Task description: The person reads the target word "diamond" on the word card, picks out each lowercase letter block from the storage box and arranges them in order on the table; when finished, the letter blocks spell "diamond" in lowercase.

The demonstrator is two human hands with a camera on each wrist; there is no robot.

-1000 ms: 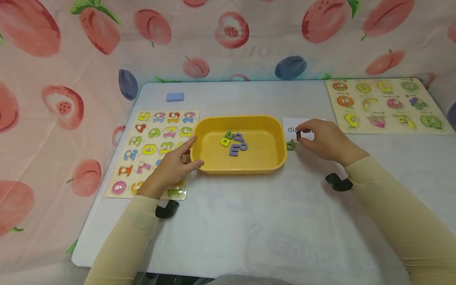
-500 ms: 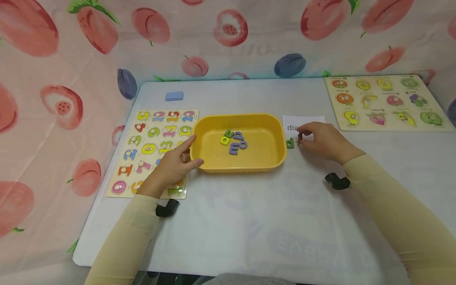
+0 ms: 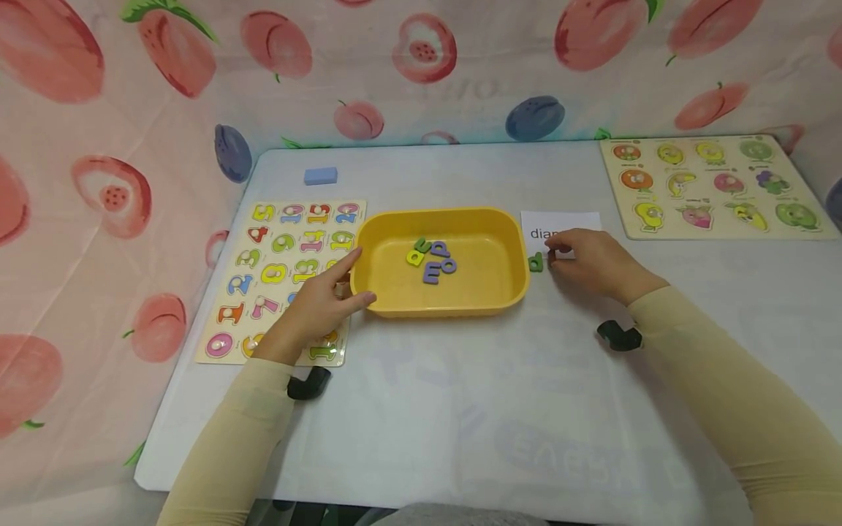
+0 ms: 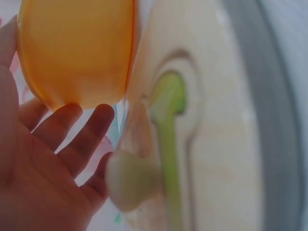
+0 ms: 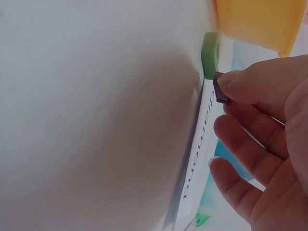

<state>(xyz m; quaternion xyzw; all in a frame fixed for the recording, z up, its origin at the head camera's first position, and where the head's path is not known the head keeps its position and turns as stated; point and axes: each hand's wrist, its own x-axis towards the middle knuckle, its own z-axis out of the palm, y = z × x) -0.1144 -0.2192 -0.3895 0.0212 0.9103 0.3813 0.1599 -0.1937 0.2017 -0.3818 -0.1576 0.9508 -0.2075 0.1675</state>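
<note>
My left hand [image 3: 322,303] holds the left end of a yellow plastic tray [image 3: 454,303], thumb at the near corner and index finger along the left rim. In the left wrist view its other fingers [image 4: 86,139] are spread against the tray's outer wall. Inside lie several letter pieces: a purple m [image 3: 431,274], a purple o [image 3: 449,265] and others in purple, green and yellow. My right hand [image 3: 598,263] pinches a small dark brown piece [image 5: 221,89] between thumb and index finger, close over a white card [image 3: 585,220] printed "diamond". A green letter d [image 3: 536,262] lies at the card's near left corner.
A wooden number puzzle board [image 3: 210,321] lies left, partly under my left hand and the tray. At the back right is a fruit puzzle board [image 3: 717,232]. A blue block [image 3: 320,176] sits at the back left. A peach-patterned cloth [image 3: 296,109] hangs behind the table.
My right hand has lowered slightly with the brown piece, toward the card beside the green d. The left hand and the tray hold their place.
</note>
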